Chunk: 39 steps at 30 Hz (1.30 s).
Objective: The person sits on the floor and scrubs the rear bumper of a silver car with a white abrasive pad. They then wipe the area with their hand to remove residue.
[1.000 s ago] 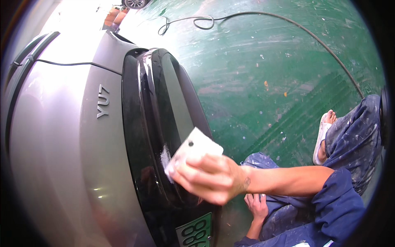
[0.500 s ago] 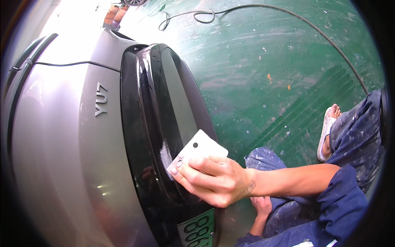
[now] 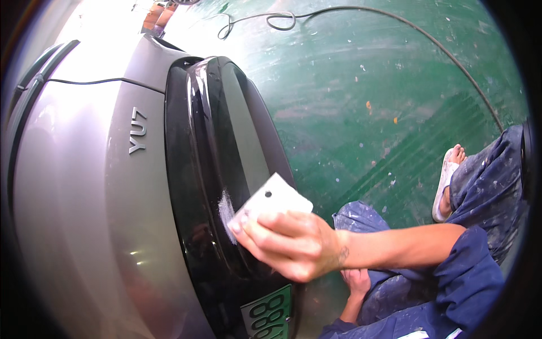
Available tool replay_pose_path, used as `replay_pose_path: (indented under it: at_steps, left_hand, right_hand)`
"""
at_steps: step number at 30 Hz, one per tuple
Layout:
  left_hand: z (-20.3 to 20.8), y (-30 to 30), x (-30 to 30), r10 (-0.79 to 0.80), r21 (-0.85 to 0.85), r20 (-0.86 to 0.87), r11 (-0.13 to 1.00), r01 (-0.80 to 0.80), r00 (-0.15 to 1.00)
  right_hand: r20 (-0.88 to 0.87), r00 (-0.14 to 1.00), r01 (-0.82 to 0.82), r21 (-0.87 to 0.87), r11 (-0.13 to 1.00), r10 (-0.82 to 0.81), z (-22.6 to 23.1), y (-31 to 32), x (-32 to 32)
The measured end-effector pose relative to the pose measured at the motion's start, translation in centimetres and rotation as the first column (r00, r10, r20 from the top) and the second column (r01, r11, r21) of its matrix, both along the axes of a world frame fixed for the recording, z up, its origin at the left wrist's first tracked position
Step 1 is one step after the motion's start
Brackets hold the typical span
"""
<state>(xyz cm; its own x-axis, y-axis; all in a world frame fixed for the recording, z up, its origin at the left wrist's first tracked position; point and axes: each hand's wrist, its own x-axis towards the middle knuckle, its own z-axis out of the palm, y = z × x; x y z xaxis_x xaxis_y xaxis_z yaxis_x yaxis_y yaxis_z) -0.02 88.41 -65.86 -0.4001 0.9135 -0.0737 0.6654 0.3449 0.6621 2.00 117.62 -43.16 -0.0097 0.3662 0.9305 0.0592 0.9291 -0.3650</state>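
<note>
My right hand [image 3: 288, 243] grips a white sheet of sandpaper [image 3: 282, 195] with dark round holes, its fingers curled and slightly blurred. Its lower corner lies against the glossy black rear panel of a silver car [image 3: 79, 186]. Right beside that corner, a whitish scuffed patch [image 3: 226, 212] marks the black panel [image 3: 186, 186]. Below my right forearm, my left hand [image 3: 357, 281] is by my paint-spotted blue trousers, with most of its fingers hidden.
Under the panel sits a green-and-white licence plate [image 3: 268, 316]. A dark hose [image 3: 418, 28] loops and curves over the green floor [image 3: 350, 113]. My foot in a white slipper [image 3: 444, 183] stands at the right. Part of a wheel [image 3: 185, 1] shows at the top.
My right hand and the sandpaper have shifted slightly upward in the picture, and the hand is now more blurred. The whole view has moved a little. My left hand stays low by my trousers.
</note>
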Motion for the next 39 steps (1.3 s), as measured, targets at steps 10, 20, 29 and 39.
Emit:
replay_pose_path:
  at_steps: [10,20,29,39]
  left_hand:
    - [0.8,0.6,0.4,0.018,0.006,-0.027,1.0,-0.018,0.999]
    - [0.2,0.5,0.2,0.02,-0.061,-0.05,0.998,-0.023,0.999]
    - [1.1,0.8,0.5,0.014,-0.072,-0.033,0.997,-0.016,0.999]
    - [0.9,1.1,0.4,-0.008,-0.019,-0.07,1.0,0.007,0.997]
  right_hand:
    - [0.06,0.998,0.013,0.026,1.0,-0.014,0.5,-0.3,0.8]
    - [0.032,0.999,0.039,0.036,0.999,-0.041,0.8,1.4,0.3]
    - [-0.018,1.0,0.02,0.044,0.999,-0.019,0.1,1.6,0.2]
    - [-0.023,0.999,0.03,0.039,0.999,-0.029,-0.2,2.2,-0.4]
